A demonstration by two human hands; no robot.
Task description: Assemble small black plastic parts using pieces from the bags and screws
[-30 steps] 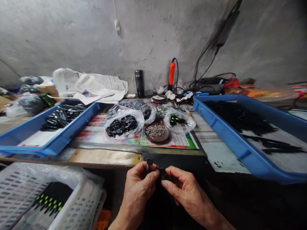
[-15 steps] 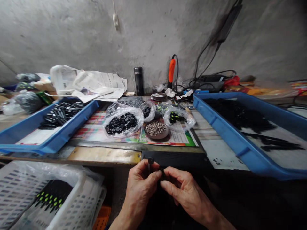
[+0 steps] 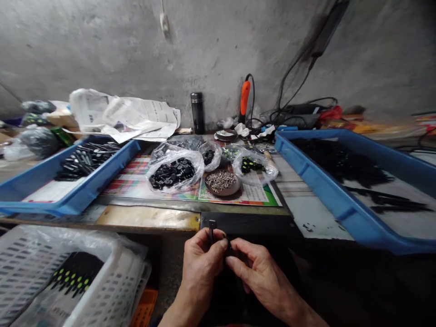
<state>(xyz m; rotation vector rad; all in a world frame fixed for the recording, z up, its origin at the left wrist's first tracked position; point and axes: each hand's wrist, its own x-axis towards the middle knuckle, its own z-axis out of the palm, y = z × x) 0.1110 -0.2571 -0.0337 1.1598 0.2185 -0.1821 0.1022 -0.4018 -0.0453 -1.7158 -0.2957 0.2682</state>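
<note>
In the lower centre of the frame, the left hand has thumb and fingers drawn narrow around a black strip, whose flat end stands upright above the knuckles. The right hand meets it with thumb and forefinger pinched on a dark piece, mostly hidden between the fingertips. Whether this piece joins the strip cannot be told. Both hands are just below the bench edge, probably so the fingers can brace each other and work close to the body.

The supplies seem laid out for short reaches. A bowl of metal pins sits mid-frame, nearest the hands, with black discs in a bag left of it and green-marked parts in a bag right of it; the open bag mouths likely make picking easy. Larger blue trays flank these, the left tray and the right tray, both holding long dark parts. At lower left, a white basket contains neatly aligned green-dotted pieces, perhaps to keep them orderly.

Compared with a second ago, the bench sits slightly higher in the frame. The dark piece, which showed a broad face then, is now more covered by the fingertips; the hands hold nearly the same place.
</note>
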